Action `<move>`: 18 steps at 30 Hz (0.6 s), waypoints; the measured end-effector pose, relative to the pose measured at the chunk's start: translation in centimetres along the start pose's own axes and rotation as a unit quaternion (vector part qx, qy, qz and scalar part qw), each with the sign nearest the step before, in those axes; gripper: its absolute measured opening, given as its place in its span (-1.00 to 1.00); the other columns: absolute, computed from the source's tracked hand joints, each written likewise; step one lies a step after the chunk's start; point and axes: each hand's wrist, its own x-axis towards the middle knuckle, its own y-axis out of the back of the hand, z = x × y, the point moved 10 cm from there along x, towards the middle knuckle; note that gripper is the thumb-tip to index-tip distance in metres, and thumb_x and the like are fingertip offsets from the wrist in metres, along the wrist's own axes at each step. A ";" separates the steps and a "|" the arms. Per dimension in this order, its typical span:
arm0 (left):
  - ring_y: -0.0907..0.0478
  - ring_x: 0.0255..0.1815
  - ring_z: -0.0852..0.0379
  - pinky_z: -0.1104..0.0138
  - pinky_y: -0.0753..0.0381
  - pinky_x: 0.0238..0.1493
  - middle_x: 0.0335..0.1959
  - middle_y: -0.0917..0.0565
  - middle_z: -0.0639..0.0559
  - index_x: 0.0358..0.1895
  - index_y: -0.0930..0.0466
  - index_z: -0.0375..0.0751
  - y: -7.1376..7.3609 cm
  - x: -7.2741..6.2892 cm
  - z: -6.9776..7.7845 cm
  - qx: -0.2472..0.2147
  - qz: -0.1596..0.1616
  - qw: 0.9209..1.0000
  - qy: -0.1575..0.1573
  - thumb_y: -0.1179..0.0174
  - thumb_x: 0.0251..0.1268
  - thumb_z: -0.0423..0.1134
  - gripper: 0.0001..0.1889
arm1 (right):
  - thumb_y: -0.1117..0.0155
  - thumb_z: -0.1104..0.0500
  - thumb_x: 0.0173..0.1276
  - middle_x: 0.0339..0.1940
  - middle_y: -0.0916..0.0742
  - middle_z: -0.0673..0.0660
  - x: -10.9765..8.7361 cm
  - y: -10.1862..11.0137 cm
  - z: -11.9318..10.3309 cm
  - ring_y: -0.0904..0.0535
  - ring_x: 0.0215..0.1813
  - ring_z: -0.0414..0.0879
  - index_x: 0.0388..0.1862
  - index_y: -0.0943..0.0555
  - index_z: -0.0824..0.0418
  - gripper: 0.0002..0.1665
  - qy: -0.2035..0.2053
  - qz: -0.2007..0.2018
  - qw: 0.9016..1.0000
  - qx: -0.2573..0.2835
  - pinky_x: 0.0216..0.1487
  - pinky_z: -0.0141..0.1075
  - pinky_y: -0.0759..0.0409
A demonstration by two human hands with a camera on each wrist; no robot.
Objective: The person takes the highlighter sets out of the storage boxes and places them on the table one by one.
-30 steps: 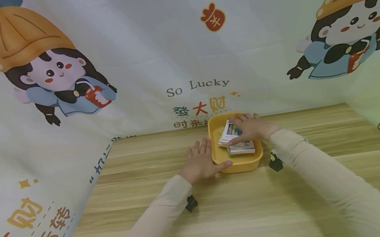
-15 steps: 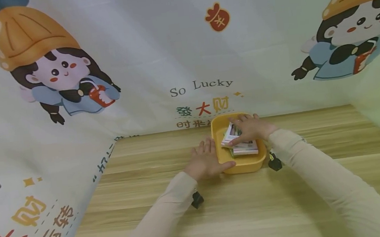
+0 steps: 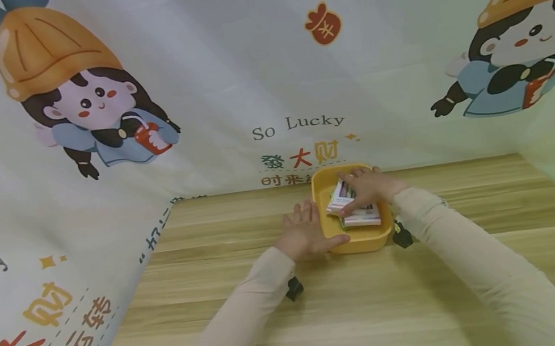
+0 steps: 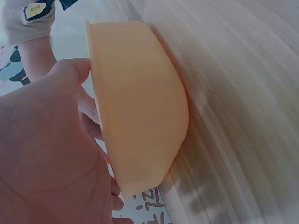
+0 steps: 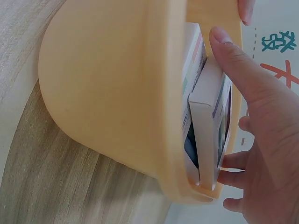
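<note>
While touching the left rim of the yellow tub (image 3: 363, 246) on the table (image 3: 208, 283) with the left hand (image 3: 304, 237), shows a grip spread wide. Over to the right, rests the right hand (image 3: 369, 188) on the slanted white box (image 3: 339, 201) inside that tub, thumb and fingers apart, with a second box (image 3: 365, 220) lying partly underneath.

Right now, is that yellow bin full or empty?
Neither: the yellow bin holds a top box overlapping a lower box, with room beside them.
</note>
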 end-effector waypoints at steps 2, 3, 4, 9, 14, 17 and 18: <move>0.34 0.67 -0.21 -0.17 0.23 0.62 0.65 0.33 -0.18 0.60 0.36 -0.27 -0.1 0.1 0.1 0.004 0.000 1.000 0.002 0.23 0.20 0.62 0.21 | -0.36 -0.45 0.08 0.58 -0.20 0.42 0.0 -0.1 0.0 -0.04 0.60 0.39 0.63 0.00 0.14 0.34 0.000 -0.003 1.000 0.005 0.55 0.35 0.12; 0.35 0.67 -0.21 -0.17 0.23 0.62 0.65 0.33 -0.19 0.60 0.36 -0.27 -0.2 0.1 0.1 0.005 0.000 1.000 0.003 0.23 0.20 0.62 0.21 | -0.36 -0.45 0.09 0.58 -0.21 0.42 0.0 -0.1 0.0 -0.05 0.60 0.39 0.63 -0.01 0.14 0.33 0.001 -0.002 1.000 0.005 0.55 0.36 0.12; 0.35 0.67 -0.22 -0.18 0.23 0.62 0.65 0.33 -0.19 0.60 0.37 -0.27 -0.2 0.1 0.1 0.007 0.000 1.000 0.004 0.24 0.19 0.62 0.21 | -0.36 -0.45 0.09 0.58 -0.21 0.42 0.0 -0.1 -0.1 -0.06 0.59 0.40 0.63 -0.01 0.15 0.33 0.003 -0.001 1.000 0.006 0.54 0.36 0.11; 0.35 0.67 -0.21 -0.19 0.24 0.61 0.65 0.35 -0.18 0.60 0.39 -0.26 -0.4 0.2 0.0 0.010 -0.004 1.000 0.008 0.25 0.21 0.62 0.20 | -0.35 -0.45 0.11 0.57 -0.23 0.42 0.0 -0.2 0.0 -0.09 0.58 0.40 0.62 -0.02 0.15 0.31 0.010 0.002 1.000 0.004 0.53 0.39 0.10; 0.35 0.67 -0.19 -0.14 0.25 0.63 0.65 0.36 -0.15 0.60 0.42 -0.24 -0.6 0.1 -0.1 -0.003 -0.006 1.000 0.003 0.25 0.20 0.62 0.20 | -0.34 -0.45 0.11 0.57 -0.24 0.42 0.0 -0.2 0.1 -0.10 0.58 0.39 0.62 -0.03 0.12 0.29 0.006 0.001 1.000 0.003 0.54 0.37 0.11; 0.36 0.68 -0.18 -0.09 0.25 0.65 0.65 0.35 -0.14 0.60 0.42 -0.24 -0.6 0.0 -0.1 -0.011 -0.006 1.000 0.001 0.25 0.20 0.63 0.21 | -0.33 -0.46 0.11 0.56 -0.26 0.42 0.2 -0.2 0.1 -0.12 0.58 0.39 0.62 -0.04 0.12 0.28 0.005 0.004 1.000 -0.003 0.54 0.37 0.09; 0.36 0.68 -0.18 -0.07 0.25 0.65 0.65 0.35 -0.14 0.60 0.42 -0.24 -0.6 0.0 -0.1 -0.013 -0.006 1.000 0.000 0.26 0.20 0.63 0.21 | -0.33 -0.46 0.11 0.55 -0.27 0.42 0.2 -0.2 0.1 -0.12 0.57 0.39 0.62 -0.04 0.11 0.28 0.005 0.005 1.000 -0.005 0.54 0.37 0.08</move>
